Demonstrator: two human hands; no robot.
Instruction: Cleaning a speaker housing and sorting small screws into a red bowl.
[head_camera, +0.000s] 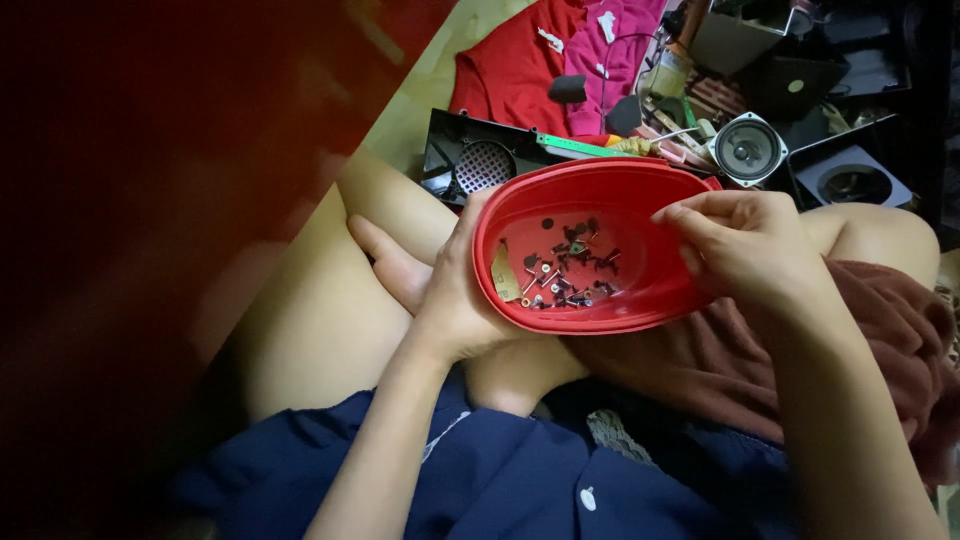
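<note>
Red plastic bowl, oval and shallow, held over the lap, tilted toward the camera so its contents show. Gripped at its near-left rim by the left hand, fingers wrapped under the wall and thumb along the edge: clamped firmly on the bowl. Right hand at the far-right rim, fingertips bunched together over the edge; whether pinching the rim itself or some small part, cannot tell. Inside, a scatter of small dark screws and bits of hardware, gathered toward the low side, plus a yellowish scrap against the left wall.

Likely light and fairly stiff, with a smooth, somewhat slippery wall; probably flexes a little if squeezed hard. Best taken at the rolled rim, on opposite sides, and kept level, since the loose screws would slide and spill with any further tilt.

Around it: bare knees below and to the left, dark red cloth draped over the right thigh, blue shirt nearest the camera. Beyond the far rim, a black perforated panel, a green strip, a round loudspeaker, red and pink cloths, further dark clutter at the top right. Crowded floor beyond the knees, so little free room for setting the bowl down there.
</note>
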